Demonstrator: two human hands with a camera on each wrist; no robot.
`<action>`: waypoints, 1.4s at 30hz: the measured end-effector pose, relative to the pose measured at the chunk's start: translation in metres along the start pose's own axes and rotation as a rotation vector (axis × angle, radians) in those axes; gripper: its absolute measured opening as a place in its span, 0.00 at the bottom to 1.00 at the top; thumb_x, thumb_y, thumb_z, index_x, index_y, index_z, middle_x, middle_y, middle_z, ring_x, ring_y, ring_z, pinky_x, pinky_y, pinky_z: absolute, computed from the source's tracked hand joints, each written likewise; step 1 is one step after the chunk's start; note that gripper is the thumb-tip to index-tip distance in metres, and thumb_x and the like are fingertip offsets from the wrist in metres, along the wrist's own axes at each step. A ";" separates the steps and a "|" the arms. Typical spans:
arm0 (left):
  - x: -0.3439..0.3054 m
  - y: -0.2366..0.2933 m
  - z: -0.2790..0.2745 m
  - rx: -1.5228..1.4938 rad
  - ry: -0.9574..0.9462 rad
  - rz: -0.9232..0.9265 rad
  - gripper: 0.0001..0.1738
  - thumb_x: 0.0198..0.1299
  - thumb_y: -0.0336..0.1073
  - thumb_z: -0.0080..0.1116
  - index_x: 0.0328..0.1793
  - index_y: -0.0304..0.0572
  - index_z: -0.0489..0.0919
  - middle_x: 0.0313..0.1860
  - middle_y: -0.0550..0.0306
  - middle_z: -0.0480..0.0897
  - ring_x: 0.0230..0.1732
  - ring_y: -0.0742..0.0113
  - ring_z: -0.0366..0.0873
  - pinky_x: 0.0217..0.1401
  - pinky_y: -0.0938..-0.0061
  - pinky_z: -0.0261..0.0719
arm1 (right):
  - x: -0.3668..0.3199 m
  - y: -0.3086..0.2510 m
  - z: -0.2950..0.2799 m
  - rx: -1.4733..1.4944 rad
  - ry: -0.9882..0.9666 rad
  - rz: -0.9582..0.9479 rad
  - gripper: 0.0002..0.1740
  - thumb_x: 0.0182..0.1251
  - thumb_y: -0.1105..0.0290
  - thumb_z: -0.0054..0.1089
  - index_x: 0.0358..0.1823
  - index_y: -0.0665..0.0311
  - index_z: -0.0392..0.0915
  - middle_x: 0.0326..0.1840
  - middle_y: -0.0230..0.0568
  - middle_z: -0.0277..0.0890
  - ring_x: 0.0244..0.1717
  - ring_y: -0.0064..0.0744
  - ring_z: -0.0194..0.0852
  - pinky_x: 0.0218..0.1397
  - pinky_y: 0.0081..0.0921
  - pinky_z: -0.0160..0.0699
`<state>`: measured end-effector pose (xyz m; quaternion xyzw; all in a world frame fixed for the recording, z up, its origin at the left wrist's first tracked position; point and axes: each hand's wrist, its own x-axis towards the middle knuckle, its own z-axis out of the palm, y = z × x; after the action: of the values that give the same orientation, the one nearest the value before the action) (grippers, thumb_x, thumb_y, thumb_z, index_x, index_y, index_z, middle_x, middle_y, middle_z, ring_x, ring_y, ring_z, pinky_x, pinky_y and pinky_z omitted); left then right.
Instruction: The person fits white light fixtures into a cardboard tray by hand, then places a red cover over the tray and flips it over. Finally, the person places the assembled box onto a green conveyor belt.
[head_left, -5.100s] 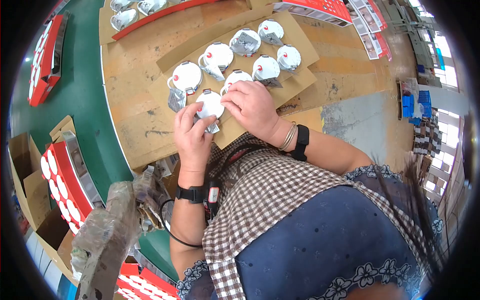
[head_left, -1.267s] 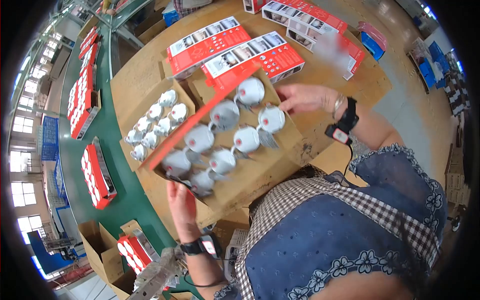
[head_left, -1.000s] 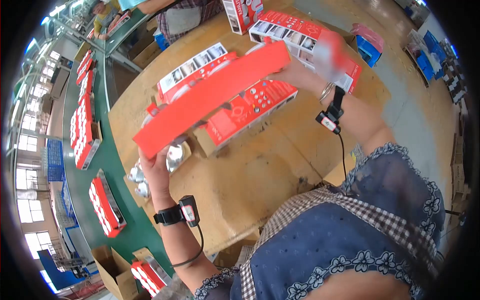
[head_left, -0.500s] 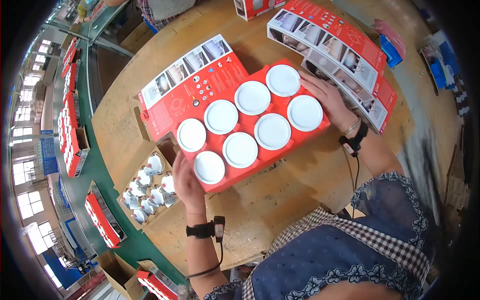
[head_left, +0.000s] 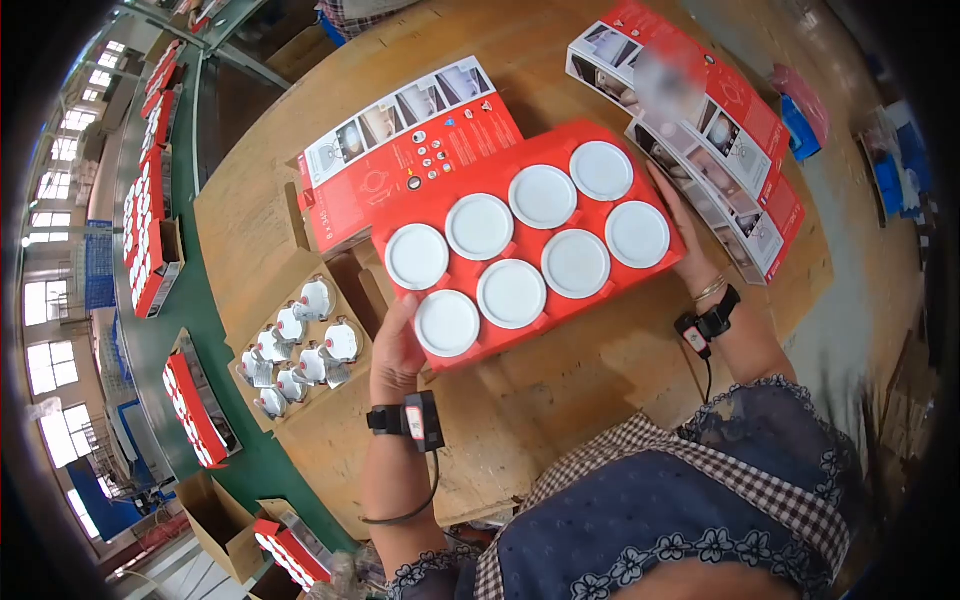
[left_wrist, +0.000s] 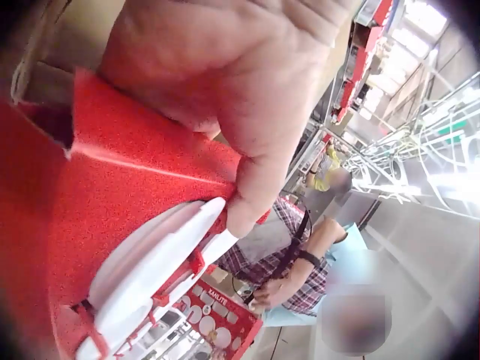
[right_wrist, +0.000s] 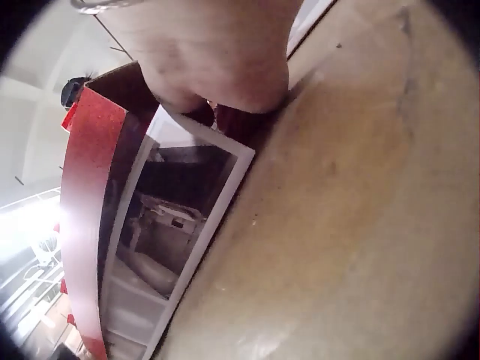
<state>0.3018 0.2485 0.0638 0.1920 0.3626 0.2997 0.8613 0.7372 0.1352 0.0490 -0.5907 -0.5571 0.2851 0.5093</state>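
Note:
Both hands hold up a red cardboard tray (head_left: pixel 505 252), tilted, with several white round lamp faces (head_left: pixel 511 293) showing in two rows. At its lower left end my left hand (head_left: pixel 398 345) grips the edge. The left wrist view shows that thumb over the red cardboard (left_wrist: pixel 142 217) beside a white lamp rim (left_wrist: pixel 157 277), other fingers hidden behind. My right hand (head_left: pixel 685 240) holds the opposite end, partly hidden by the tray. In the right wrist view, the hand (right_wrist: pixel 217 56) hides its fingertips above a photo-printed panel (right_wrist: pixel 169 232) and a red cardboard strip (right_wrist: pixel 90 172).
A brown carton (head_left: pixel 385 408) of lamps, backs up, stands left on the table (head_left: pixel 590 420). Printed red boxes lie behind (head_left: pixel 400 145) and right (head_left: pixel 720 160). Red lamp boxes (head_left: pixel 192 400) line the green conveyor (head_left: pixel 270 480). Another person (left_wrist: pixel 289 259) appears in the left wrist view.
The hands lifted the lamp-filled tray off the table and flipped it, so white faces replaced the lamp backs. Over the last half second it shifted slightly right, still held at both ends.

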 end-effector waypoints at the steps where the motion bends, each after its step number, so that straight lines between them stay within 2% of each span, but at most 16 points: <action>1: -0.004 -0.003 -0.003 0.014 0.014 0.036 0.36 0.68 0.44 0.65 0.77 0.33 0.68 0.68 0.46 0.81 0.64 0.54 0.84 0.68 0.58 0.84 | -0.004 0.011 0.003 0.013 -0.015 -0.012 0.44 0.77 0.64 0.63 0.86 0.66 0.50 0.85 0.45 0.59 0.81 0.33 0.60 0.83 0.34 0.60; 3: -0.030 -0.006 -0.009 0.024 0.084 0.149 0.36 0.68 0.43 0.65 0.78 0.35 0.68 0.68 0.48 0.81 0.64 0.56 0.84 0.68 0.60 0.84 | -0.005 0.030 0.031 0.180 0.005 0.006 0.37 0.79 0.64 0.61 0.83 0.68 0.58 0.79 0.46 0.67 0.75 0.33 0.70 0.78 0.33 0.70; 7: -0.117 -0.029 -0.010 -0.099 0.109 0.278 0.35 0.66 0.36 0.67 0.79 0.39 0.69 0.70 0.52 0.80 0.66 0.61 0.82 0.68 0.63 0.84 | -0.011 0.003 0.126 0.356 -0.195 -0.016 0.36 0.79 0.64 0.61 0.82 0.68 0.59 0.77 0.46 0.68 0.73 0.32 0.71 0.76 0.32 0.72; 10: -0.154 -0.055 -0.004 -0.167 0.007 0.284 0.35 0.65 0.36 0.69 0.77 0.37 0.70 0.69 0.50 0.81 0.64 0.62 0.83 0.68 0.62 0.85 | -0.041 -0.010 0.147 0.413 -0.260 0.025 0.34 0.79 0.64 0.60 0.81 0.67 0.61 0.76 0.45 0.69 0.71 0.31 0.72 0.74 0.31 0.73; 14: -0.303 -0.127 0.000 -0.295 0.094 0.447 0.37 0.64 0.36 0.70 0.78 0.37 0.68 0.69 0.50 0.81 0.64 0.62 0.83 0.68 0.62 0.84 | -0.114 -0.052 0.204 0.501 -0.476 0.052 0.32 0.80 0.65 0.59 0.79 0.67 0.63 0.73 0.45 0.71 0.69 0.30 0.74 0.71 0.29 0.75; 17: -0.368 -0.182 -0.003 -0.374 0.137 0.523 0.38 0.64 0.35 0.70 0.78 0.36 0.68 0.70 0.50 0.80 0.66 0.63 0.82 0.70 0.64 0.83 | -0.151 -0.068 0.225 0.529 -0.600 0.084 0.30 0.80 0.65 0.59 0.78 0.67 0.64 0.72 0.44 0.72 0.67 0.29 0.75 0.69 0.28 0.76; 19: -0.419 -0.230 -0.006 -0.424 0.191 0.569 0.38 0.63 0.35 0.70 0.77 0.37 0.68 0.70 0.51 0.80 0.66 0.63 0.81 0.70 0.64 0.83 | -0.205 -0.076 0.229 0.529 -0.654 0.137 0.29 0.80 0.65 0.59 0.77 0.67 0.65 0.71 0.44 0.73 0.65 0.28 0.76 0.68 0.27 0.77; 22: -0.444 -0.260 -0.007 -0.460 0.240 0.589 0.38 0.63 0.36 0.71 0.77 0.37 0.68 0.70 0.51 0.79 0.67 0.63 0.81 0.70 0.64 0.83 | -0.226 -0.076 0.217 0.509 -0.674 0.203 0.28 0.81 0.66 0.58 0.76 0.67 0.67 0.69 0.43 0.75 0.64 0.28 0.77 0.66 0.26 0.79; 25: -0.518 -0.315 -0.007 -0.463 0.385 0.725 0.41 0.63 0.39 0.70 0.80 0.35 0.66 0.69 0.50 0.80 0.62 0.65 0.85 0.65 0.68 0.86 | -0.253 -0.106 0.222 0.492 -0.728 0.223 0.26 0.81 0.66 0.58 0.75 0.67 0.68 0.67 0.43 0.76 0.62 0.27 0.78 0.64 0.25 0.80; 31: -0.625 -0.404 0.000 -0.568 0.539 0.915 0.38 0.64 0.35 0.68 0.79 0.34 0.66 0.68 0.50 0.81 0.62 0.64 0.84 0.67 0.67 0.85 | -0.275 -0.126 0.243 0.448 -0.812 0.308 0.24 0.81 0.66 0.57 0.73 0.67 0.71 0.64 0.42 0.78 0.58 0.25 0.81 0.60 0.23 0.83; 34: -0.652 -0.438 0.010 -0.611 0.709 1.002 0.39 0.65 0.36 0.67 0.80 0.33 0.65 0.69 0.49 0.80 0.62 0.63 0.85 0.65 0.68 0.86 | -0.264 -0.119 0.250 0.410 -0.798 0.362 0.22 0.82 0.67 0.56 0.72 0.67 0.72 0.62 0.41 0.80 0.56 0.24 0.82 0.58 0.22 0.85; 35: -0.661 -0.449 0.013 -0.623 0.754 1.041 0.39 0.65 0.36 0.67 0.79 0.33 0.66 0.69 0.49 0.80 0.62 0.63 0.85 0.65 0.67 0.86 | -0.267 -0.109 0.259 0.415 -0.755 0.349 0.22 0.82 0.68 0.56 0.72 0.66 0.73 0.57 0.38 0.81 0.50 0.21 0.81 0.54 0.21 0.83; 36: -0.669 -0.463 0.015 -0.635 0.798 1.080 0.39 0.65 0.37 0.68 0.79 0.33 0.66 0.69 0.49 0.80 0.62 0.63 0.85 0.65 0.66 0.86 | -0.281 -0.136 0.266 0.484 -0.743 0.455 0.21 0.81 0.69 0.56 0.71 0.65 0.74 0.53 0.35 0.81 0.45 0.18 0.78 0.50 0.18 0.81; 38: -0.686 -0.488 0.017 -0.619 0.912 1.116 0.38 0.64 0.37 0.67 0.78 0.33 0.67 0.69 0.49 0.81 0.63 0.61 0.84 0.66 0.64 0.86 | -0.284 -0.138 0.289 0.475 -0.823 0.407 0.21 0.81 0.69 0.57 0.71 0.64 0.75 0.54 0.34 0.81 0.43 0.16 0.77 0.48 0.17 0.79; 40: -0.690 -0.503 0.028 -0.754 1.086 1.137 0.32 0.65 0.37 0.66 0.74 0.36 0.72 0.63 0.49 0.85 0.57 0.56 0.88 0.61 0.60 0.90 | -0.285 -0.147 0.313 0.422 -0.818 0.446 0.21 0.80 0.70 0.57 0.71 0.64 0.75 0.55 0.34 0.81 0.43 0.17 0.78 0.49 0.18 0.80; 42: -0.690 -0.509 0.035 -0.794 1.199 1.136 0.30 0.67 0.40 0.66 0.72 0.37 0.74 0.61 0.49 0.86 0.56 0.55 0.88 0.61 0.58 0.90 | -0.285 -0.162 0.325 0.403 -0.850 0.413 0.19 0.80 0.70 0.56 0.68 0.64 0.77 0.53 0.33 0.83 0.42 0.17 0.78 0.48 0.17 0.80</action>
<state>0.1353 -0.5878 0.1593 -0.1562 0.4704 0.8304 0.2545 0.3216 -0.0653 0.0288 -0.4107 -0.5206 0.6963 0.2746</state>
